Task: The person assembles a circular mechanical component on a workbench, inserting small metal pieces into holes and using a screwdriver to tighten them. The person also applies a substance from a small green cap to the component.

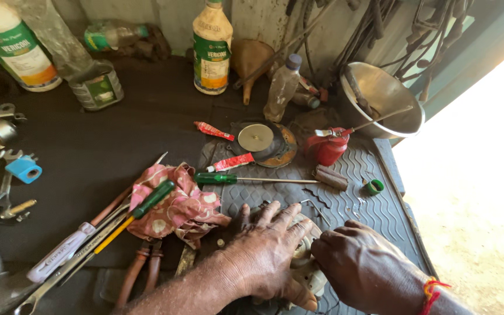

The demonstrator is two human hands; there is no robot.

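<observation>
Dark surface (118, 146) with ribbed mat. Left hand (263, 256) lies flat, fingers (284, 219) spread wide over a round, pale, dirty metal part (305, 262). Right hand (363, 265) curls just beside it, fingers touching its edge; grip unclear. Pink cloth (176, 207) left of fingers, green screwdriver (246, 179) beyond them.

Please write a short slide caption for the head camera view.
Both hands, left hand and right hand, press a round metal part.

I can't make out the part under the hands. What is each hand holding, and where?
Left hand lies flat on top of a round pale metal part; right hand grips its right edge.
</observation>
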